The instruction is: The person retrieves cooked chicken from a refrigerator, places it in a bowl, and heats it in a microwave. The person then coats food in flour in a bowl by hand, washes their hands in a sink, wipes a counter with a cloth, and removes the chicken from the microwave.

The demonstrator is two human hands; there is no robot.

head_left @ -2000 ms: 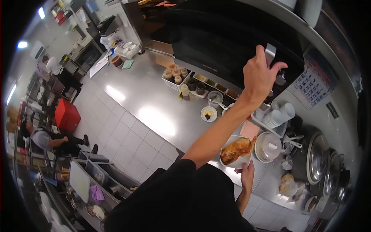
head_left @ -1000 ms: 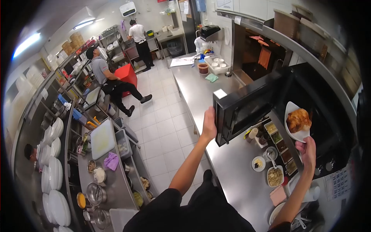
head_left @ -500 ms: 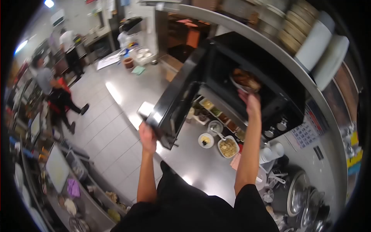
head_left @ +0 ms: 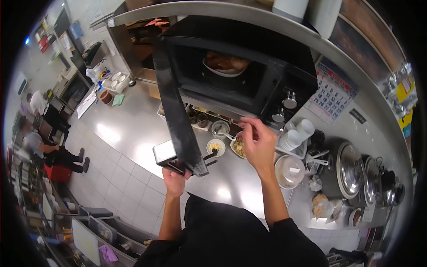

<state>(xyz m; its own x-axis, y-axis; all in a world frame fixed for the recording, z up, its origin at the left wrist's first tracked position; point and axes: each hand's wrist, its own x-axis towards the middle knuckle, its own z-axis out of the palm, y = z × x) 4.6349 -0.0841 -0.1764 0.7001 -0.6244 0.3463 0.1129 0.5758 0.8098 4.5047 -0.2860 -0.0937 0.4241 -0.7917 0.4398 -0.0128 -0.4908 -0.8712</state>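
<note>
A black microwave [head_left: 240, 33] stands with its door [head_left: 178, 107] swung wide. Inside it rests a white dish [head_left: 225, 72] with browned food, perhaps roast meat, on top. Gripping the lower outer end of the door is my left hand [head_left: 175, 181], its fingers closed around the edge by the handle. Out in front of the microwave, my right hand [head_left: 260, 144] hangs in the air with loosely bent fingers and nothing in it. Below that hand, partly covered, is a bowl of chopped food [head_left: 239, 148]. A smaller white bowl [head_left: 215, 147] sits beside it on the steel counter [head_left: 133, 129].
White cups [head_left: 291, 138], a clear-lidded container [head_left: 289, 171] and lidded pots [head_left: 351, 167] crowd the counter's right side. A calendar [head_left: 333, 91] hangs on the wall. Two people [head_left: 38, 142] stand at the far left. A steel shelf [head_left: 249, 13] runs overhead.
My right hand has let go of the dish and come out of the microwave, down over the counter. The dish stays inside. My left hand still holds the door; my view has turned right.
</note>
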